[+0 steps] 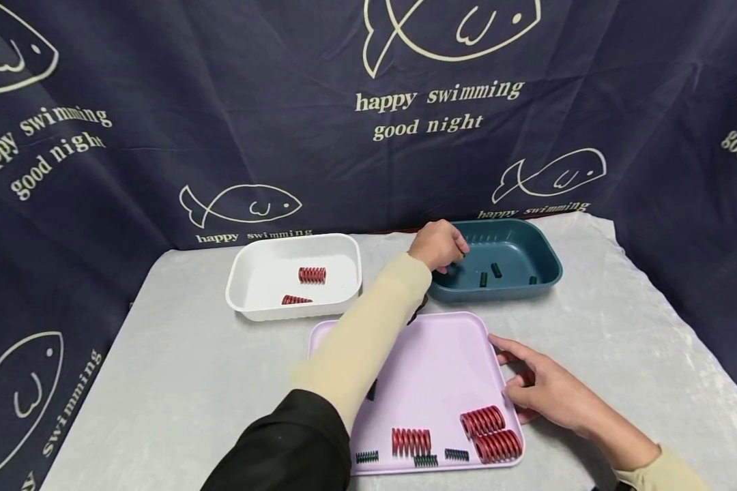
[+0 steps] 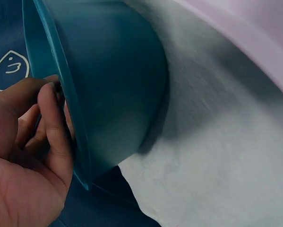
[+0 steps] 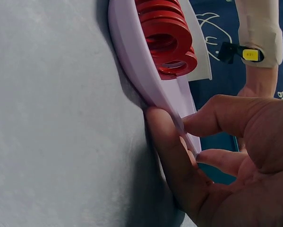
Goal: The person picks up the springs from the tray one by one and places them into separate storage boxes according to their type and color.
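My left hand (image 1: 439,245) is over the left end of the teal bin (image 1: 497,294), pinching a small dark spring (image 1: 463,256), mostly hidden by the fingers. In the left wrist view, the thumb and finger of the left hand (image 2: 32,142) meet at the bin's rim (image 2: 68,90). My right hand (image 1: 553,392) grips the right edge of the lilac tray (image 1: 436,382); the right wrist view shows fingers of the right hand (image 3: 217,156) on both sides of the rim. Large red springs (image 1: 482,421) and small dark springs (image 1: 426,461) lie along the tray's near side.
A white bin (image 1: 297,311) at the back left holds two red springs (image 1: 312,275). Small green springs (image 1: 496,270) lie in the teal bin. My left forearm (image 1: 368,334) crosses above the tray. A dark printed cloth (image 1: 344,164) hangs behind.
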Tool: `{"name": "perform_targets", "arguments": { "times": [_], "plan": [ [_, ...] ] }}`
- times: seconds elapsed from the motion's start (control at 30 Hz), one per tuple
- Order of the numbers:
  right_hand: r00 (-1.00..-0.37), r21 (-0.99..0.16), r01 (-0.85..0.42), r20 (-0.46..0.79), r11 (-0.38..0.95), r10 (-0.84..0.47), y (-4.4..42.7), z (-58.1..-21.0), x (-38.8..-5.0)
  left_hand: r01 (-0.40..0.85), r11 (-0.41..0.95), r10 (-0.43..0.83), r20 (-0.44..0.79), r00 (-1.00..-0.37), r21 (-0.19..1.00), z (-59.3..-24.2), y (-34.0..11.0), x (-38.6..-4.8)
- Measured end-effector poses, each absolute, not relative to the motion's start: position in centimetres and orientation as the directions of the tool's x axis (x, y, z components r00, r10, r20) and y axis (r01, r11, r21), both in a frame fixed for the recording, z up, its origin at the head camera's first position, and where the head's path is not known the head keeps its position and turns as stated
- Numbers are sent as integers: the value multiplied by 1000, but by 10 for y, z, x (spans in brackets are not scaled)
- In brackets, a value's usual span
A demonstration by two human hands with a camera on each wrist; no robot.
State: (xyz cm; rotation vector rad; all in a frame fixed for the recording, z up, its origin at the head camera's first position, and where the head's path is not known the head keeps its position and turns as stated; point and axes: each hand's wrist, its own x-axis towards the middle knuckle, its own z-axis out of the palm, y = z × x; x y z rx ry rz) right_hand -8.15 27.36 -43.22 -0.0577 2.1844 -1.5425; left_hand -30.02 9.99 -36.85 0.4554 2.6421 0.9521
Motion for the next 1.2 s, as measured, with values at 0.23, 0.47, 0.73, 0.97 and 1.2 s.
{"name": "perform_targets", "arguments": {
  "times": [0.23,0.47,0.73,0.97,1.2],
  "plan": [
    [-894,-902,218,-338,373,-294,272,-433,-82,146,758,323,-172,-931,636,-376,107,-300],
    [-892,-905,214,-335,368,-303,272,-431,-81,176,663,367,-111,-923,727,-376,101,-299],
    [-893,-904,216,-336,370,-300,272,-430,-81,153,443,530,-121,-839,883,-370,87,-287],
    [-895,-905,218,-334,365,-296,272,-430,-81,151,323,619,-88,-780,934,-365,66,-276],
    [-899,-909,209,-324,360,-296,272,-430,-80,168,306,672,-87,-735,937,-357,39,-254]
  ]
}}
